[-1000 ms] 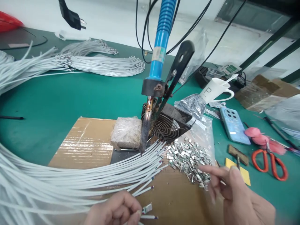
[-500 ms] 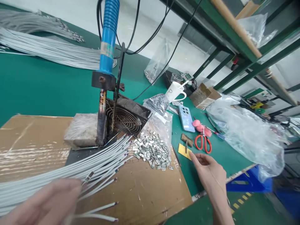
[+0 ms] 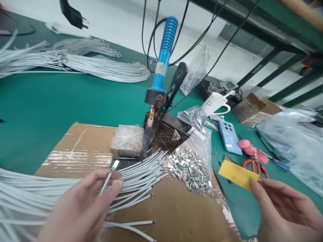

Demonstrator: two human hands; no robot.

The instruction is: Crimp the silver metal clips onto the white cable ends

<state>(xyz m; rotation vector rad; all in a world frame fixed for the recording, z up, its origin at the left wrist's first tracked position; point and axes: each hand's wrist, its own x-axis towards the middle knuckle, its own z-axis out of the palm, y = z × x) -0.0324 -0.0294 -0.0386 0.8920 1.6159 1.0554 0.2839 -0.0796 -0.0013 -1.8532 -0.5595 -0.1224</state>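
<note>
Left hand (image 3: 80, 208) fingers pinching one thin white cable (image 3: 108, 179) just below its metal clip, above the cardboard sheet (image 3: 176, 215). Right hand (image 3: 285, 211) fingers pinching yellow pad (image 3: 236, 174) by its near end. Light, floppy, probably best gripped close to the tip.

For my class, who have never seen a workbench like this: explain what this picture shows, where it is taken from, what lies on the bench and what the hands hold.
The view comes from a camera on the worker's head, looking down at two bare hands. The left hand pinches a white cable with a metal clip at its tip. The right hand holds a yellow pad. A blue-handled soldering iron stands clamped upright beside a small fan. On the cardboard sheet lie a bundle of white cables and a pile of metal clips.
</note>
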